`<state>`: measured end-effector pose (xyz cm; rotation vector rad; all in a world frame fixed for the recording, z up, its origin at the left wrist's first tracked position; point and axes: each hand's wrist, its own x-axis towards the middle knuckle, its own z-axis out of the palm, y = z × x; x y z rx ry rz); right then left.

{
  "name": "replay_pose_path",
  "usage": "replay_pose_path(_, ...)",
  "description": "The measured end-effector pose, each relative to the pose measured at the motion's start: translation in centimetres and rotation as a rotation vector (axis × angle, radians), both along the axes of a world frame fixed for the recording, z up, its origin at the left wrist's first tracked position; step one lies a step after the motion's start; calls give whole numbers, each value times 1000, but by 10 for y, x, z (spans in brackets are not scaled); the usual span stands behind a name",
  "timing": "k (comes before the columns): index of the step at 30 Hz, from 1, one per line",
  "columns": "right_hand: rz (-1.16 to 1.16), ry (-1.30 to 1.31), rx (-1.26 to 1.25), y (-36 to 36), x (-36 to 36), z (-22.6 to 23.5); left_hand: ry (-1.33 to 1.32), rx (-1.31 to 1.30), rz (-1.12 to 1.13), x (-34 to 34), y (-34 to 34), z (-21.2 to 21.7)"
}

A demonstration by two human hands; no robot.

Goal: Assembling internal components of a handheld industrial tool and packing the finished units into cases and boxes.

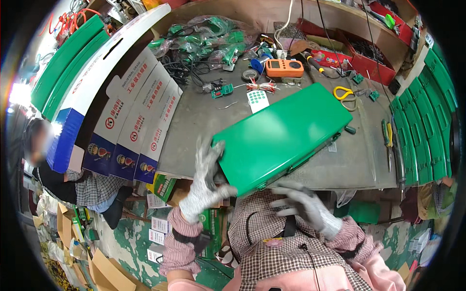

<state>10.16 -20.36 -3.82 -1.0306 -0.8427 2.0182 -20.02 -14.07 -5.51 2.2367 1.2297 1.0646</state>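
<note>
A closed green metal case [284, 136] lies at a slant on the grey worktop, its latched side toward me. My left hand [204, 182], in a grey-white glove, is at the case's left end with fingers and thumb spread around that end; it appears to touch the case. In front of the latched side is my right hand [308, 206], gloved too, its fingers apart and nothing in them. It is slightly blurred, and whether a fingertip meets the case I cannot tell. A card with green dots [257, 101] lies behind the case.
Flattened printed cartons [138, 111] stand at the left. Behind are an orange multimeter [284, 68], black cables [187, 68] and bagged green parts [208, 41]. Yellow-handled scissors [343, 93] and pliers [388, 136] lie right, beside stacked green cases [420, 121]. Another person [92, 186] sits at left.
</note>
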Motion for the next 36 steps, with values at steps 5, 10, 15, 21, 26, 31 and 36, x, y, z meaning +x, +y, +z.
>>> replay_pose_path(5, 183, 65, -196, 26, -18, -11, -180, -196, -245, 5, 22, 9)
replay_pose_path(10, 278, 17, -357, 43, -16, -7, -236, -140, -255, 7, 23, 3)
replay_pose_path(15, 266, -125, -220, 33, -20, -2, -220, -53, -234, 6, 26, -4)
replay_pose_path(21, 228, 200, -463, 42, -11, -9, -161, 51, -216, 5, 30, -8)
replay_pose_path(26, 112, -26, -405, 32, -24, -3, -237, 91, -199, 10, 29, -21)
replay_pose_path(31, 76, -63, -321, 19, -29, -25, -393, 41, -170, 18, 27, -23)
replay_pose_path(36, 57, -173, -136, 9, -31, -32, -313, 150, -107, 18, 20, -28)
